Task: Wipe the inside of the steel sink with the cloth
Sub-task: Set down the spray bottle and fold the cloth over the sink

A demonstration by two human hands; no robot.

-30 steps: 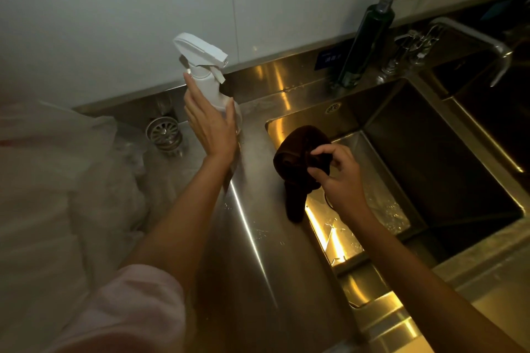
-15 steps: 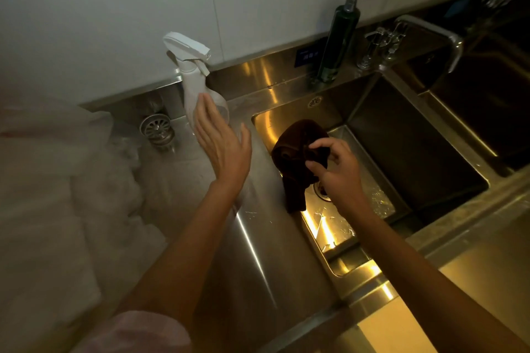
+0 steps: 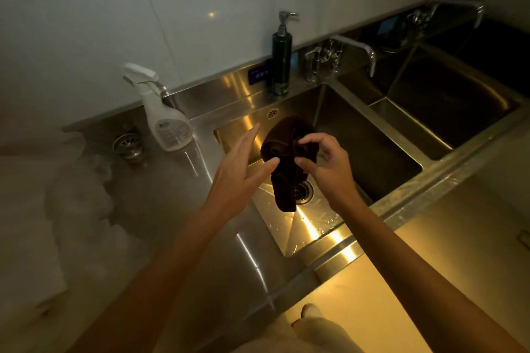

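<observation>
Not yet wiping: dark brown bunched cloth [image 3: 286, 157] pinched in right hand [image 3: 329, 169] above wet steel sink [image 3: 372, 157]; left hand [image 3: 241, 172] open, touching it.

No writing is showing clearly enough to read. The spray bottle [image 3: 169, 126] is carrying a label with a dark logo and fine print, all blurred. A small dark plate [image 3: 258, 76] on the steel backsplash is bearing pale characters, too small to make out.
</observation>
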